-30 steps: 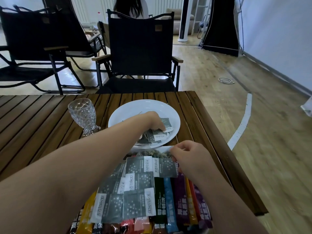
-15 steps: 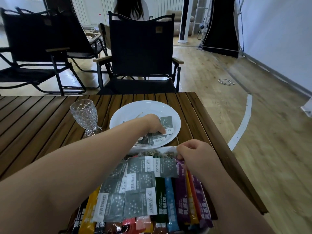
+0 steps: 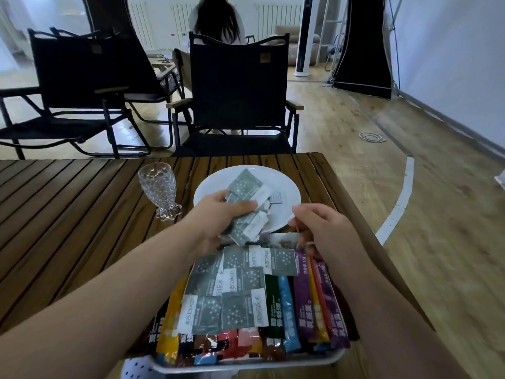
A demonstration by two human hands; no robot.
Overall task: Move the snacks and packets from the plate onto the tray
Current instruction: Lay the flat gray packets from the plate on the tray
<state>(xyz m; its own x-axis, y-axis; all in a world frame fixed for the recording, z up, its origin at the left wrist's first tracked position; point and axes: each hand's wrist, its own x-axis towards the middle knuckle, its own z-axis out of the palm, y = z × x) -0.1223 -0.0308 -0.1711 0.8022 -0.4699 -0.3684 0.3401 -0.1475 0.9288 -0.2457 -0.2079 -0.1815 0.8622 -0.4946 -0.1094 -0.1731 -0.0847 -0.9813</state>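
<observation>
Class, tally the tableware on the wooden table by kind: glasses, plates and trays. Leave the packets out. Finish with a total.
Glass: 1
Plate: 1
Tray: 1
Total: 3

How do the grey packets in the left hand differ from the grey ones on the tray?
The held packets are bunched and tilted in the left hand over the plate; the tray packets lie flat, overlapping, on coloured stick packs in the tray. Both have starred grey print with a white end.
</observation>
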